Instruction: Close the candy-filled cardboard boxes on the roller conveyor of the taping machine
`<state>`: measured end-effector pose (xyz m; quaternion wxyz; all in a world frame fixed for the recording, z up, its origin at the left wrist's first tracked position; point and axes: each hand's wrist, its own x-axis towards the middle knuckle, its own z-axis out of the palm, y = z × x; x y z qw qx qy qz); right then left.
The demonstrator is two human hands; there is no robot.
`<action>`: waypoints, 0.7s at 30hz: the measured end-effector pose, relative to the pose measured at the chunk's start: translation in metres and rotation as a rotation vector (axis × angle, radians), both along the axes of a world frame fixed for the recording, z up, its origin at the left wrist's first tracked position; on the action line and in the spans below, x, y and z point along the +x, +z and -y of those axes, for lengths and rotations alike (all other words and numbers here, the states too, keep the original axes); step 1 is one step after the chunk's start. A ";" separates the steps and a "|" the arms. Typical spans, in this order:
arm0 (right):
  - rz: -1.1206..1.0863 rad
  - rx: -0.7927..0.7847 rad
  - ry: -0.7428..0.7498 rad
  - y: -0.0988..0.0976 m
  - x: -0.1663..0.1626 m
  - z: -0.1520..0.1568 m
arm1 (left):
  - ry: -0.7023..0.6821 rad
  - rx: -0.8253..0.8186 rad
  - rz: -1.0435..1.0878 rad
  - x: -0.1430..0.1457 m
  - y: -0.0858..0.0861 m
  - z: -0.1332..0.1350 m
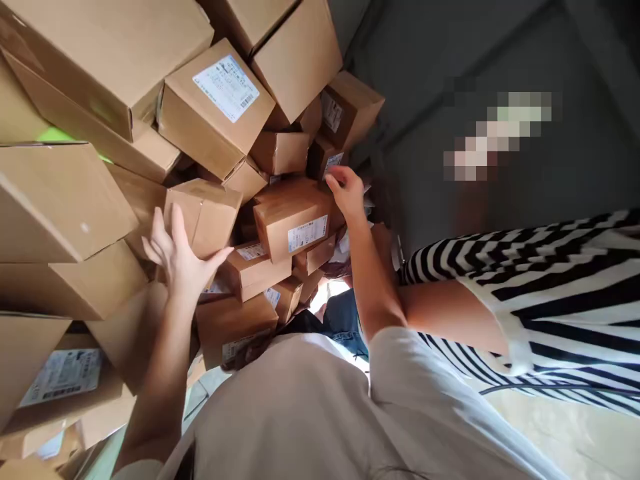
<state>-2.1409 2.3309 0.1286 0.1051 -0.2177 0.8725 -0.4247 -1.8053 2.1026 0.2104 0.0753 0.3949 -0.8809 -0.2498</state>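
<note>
While both bare hands were raised before a heap of cardboard boxes, I took the labelled box [290, 213] near the middle as landmark; its white label faced the wearer. Step in hand, as I judged it: reaching in among the boxes, with neither hand yet seen gripping one. The next move appeared to call for bringing a palm flat to a box side and closing on it.

Left hand [183, 257]: left of the landmark, fingers spread wide, thumb well out, nothing held. It overlapped a smaller box [210, 217], itself just left of the landmark; contact could not be told from this angle. Right hand [347, 190]: just right of the landmark's upper end, fingers curled loosely, thumb close to the index tip. No box in its grasp; whether the tips met, or pinched something small, I could not tell.

Around the landmark: a larger box [195, 133] with a label lay up and to the left. Well to the right, a co-worker's striped sleeve [575, 293].
</note>
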 end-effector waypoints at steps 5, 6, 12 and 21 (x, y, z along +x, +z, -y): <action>0.048 0.094 -0.458 -0.041 0.129 -0.084 | 0.083 -0.057 0.051 0.066 -0.044 -0.044; 0.113 0.094 -0.499 -0.051 0.148 -0.085 | 0.099 -0.061 0.057 0.075 -0.052 -0.045; 0.100 0.212 -0.704 -0.076 0.176 -0.050 | 0.023 -0.157 0.038 0.077 -0.056 -0.024; -0.085 0.154 -0.386 0.002 0.076 0.046 | 0.031 -0.089 0.045 0.032 -0.015 -0.017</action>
